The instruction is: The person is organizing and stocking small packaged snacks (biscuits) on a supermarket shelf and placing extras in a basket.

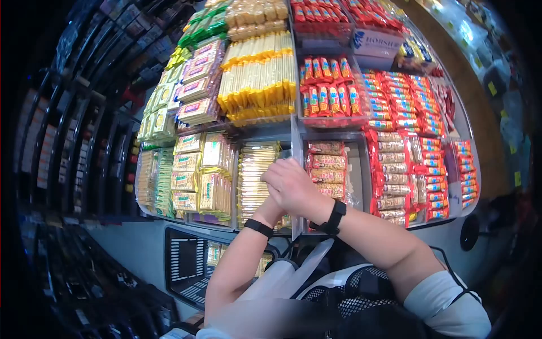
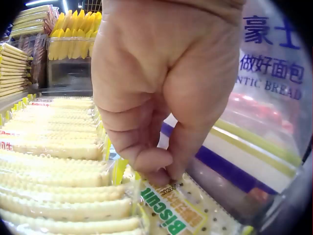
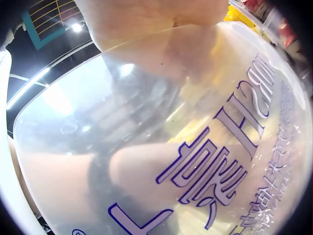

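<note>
In the left wrist view my left hand reaches down with thumb and fingertips together, pinching the end of a clear-wrapped biscuit packet with green lettering. A row of similar packets stands beside it. The head view has my right hand above and partly covering the left, over the tray of yellowish biscuit packets. A clear printed panel fills the right wrist view; the right hand reaches over its top edge, fingers blurred behind it. I cannot tell whether they hold anything.
Compartments to the right hold snacks in red wrappers and brown-and-red packets. Yellow-wrapped sticks lie farther back. Low at the left stands a dark basket with packets inside. A divider runs near the hands.
</note>
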`<state>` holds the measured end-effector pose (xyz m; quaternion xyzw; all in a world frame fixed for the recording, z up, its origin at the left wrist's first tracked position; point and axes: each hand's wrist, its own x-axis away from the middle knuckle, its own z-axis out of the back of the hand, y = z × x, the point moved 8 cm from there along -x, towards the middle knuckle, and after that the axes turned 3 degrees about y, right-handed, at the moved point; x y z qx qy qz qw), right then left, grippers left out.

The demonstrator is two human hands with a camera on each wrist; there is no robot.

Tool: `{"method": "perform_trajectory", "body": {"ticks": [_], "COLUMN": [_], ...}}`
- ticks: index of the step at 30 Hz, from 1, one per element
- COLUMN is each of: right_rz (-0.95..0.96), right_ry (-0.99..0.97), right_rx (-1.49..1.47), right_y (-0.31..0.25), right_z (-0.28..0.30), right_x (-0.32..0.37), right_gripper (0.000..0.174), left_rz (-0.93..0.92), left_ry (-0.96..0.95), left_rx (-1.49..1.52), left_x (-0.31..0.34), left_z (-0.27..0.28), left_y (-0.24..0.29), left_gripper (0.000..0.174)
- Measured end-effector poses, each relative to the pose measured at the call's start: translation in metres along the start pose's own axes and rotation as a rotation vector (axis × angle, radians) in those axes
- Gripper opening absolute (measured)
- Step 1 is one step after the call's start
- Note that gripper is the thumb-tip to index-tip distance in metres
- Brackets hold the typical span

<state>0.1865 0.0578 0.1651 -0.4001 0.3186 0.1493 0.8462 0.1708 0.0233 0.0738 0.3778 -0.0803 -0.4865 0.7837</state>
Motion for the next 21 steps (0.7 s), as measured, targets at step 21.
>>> {"method": "perform_trajectory", "body": {"ticks": [21], "right_rz": [0.009], "right_ry": [-0.088], "right_rx": [-0.052], "right_y": [-0.033], "right_z": [-0.014], "right_x": [0.012], "right_gripper": [0.014], "left_rz": [1.04], "left_ry": [1.073], "left_rx": [0.418], "left_x": [0.317], "left_z": [0.147], "left_y": [0.049], "left_gripper": [0.017]}}
